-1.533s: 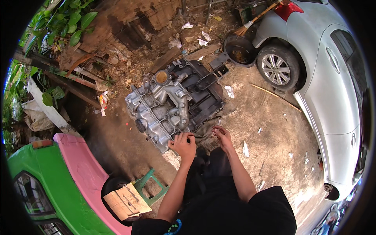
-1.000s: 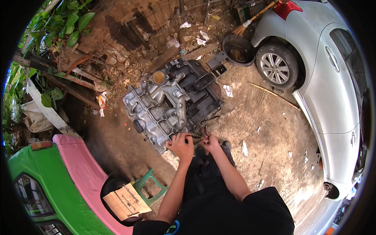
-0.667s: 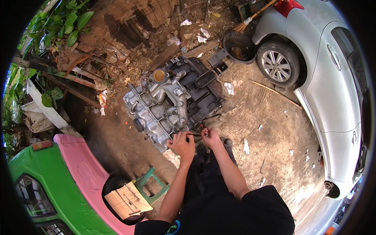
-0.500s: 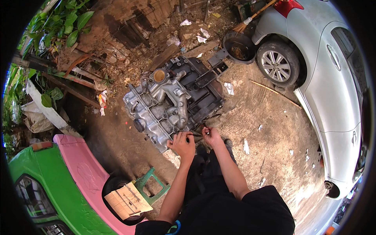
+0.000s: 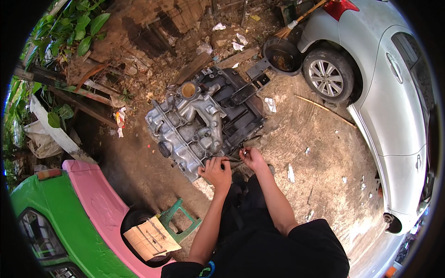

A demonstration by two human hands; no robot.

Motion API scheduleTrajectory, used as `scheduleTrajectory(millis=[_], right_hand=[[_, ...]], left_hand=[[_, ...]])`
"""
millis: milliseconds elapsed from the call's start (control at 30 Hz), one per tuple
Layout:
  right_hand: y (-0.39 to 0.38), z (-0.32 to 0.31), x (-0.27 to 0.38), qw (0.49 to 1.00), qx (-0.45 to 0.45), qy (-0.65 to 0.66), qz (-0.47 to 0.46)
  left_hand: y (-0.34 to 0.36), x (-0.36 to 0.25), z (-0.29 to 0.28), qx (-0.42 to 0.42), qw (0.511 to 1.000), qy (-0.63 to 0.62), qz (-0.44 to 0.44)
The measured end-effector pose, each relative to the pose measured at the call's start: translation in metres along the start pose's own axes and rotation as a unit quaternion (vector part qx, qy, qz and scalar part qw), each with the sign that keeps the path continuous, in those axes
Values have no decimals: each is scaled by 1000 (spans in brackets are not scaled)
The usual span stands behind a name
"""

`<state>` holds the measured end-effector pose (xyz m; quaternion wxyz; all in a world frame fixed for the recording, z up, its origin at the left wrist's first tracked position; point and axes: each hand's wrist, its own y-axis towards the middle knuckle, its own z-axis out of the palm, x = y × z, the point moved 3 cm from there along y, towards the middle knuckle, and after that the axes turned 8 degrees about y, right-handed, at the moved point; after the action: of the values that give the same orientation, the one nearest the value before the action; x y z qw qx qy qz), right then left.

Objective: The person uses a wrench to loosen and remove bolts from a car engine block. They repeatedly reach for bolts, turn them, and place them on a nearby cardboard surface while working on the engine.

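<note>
A grey metal car engine (image 5: pixel 211 116) with a black lower side lies on the ground in front of me. My left hand (image 5: pixel 216 171) rests at its near edge, fingers bent over the rim and thumb drawn in beside them. Just to the right, my right hand (image 5: pixel 252 159) is closed in a pinch close to the engine's near right corner. A small metal piece (image 5: pixel 244 152), partly shiny, shows at its fingertips; its exact kind is too small to tell. Something thin and dark runs between the two hands, mostly hidden by them.
A silver car (image 5: pixel 394 102) stands along the right. Behind the engine sits a black basin (image 5: pixel 283 58), with a broom (image 5: pixel 292 28) above it. At lower left are a green and pink vehicle (image 5: pixel 99 199), a green stool (image 5: pixel 176 217) and cardboard (image 5: pixel 150 238) bearing thin rods.
My right hand has turned a little and shifted slightly right, and the small metal piece shows more at its fingertips. My left hand stays in place on the engine.
</note>
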<state>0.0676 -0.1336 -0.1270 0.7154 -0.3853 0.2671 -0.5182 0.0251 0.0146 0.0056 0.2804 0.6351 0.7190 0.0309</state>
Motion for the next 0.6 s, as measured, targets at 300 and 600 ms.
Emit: scheduleTrajectory(millis=[300, 600], right_hand=[[-6, -2, -8, 999, -2, -11, -32], [-1, -6, -6, 998, -11, 54, -31]], left_hand=[[1, -1, -1, -4, 1000, -5, -2], [-1, 2, 3, -3, 1000, -10, -12]])
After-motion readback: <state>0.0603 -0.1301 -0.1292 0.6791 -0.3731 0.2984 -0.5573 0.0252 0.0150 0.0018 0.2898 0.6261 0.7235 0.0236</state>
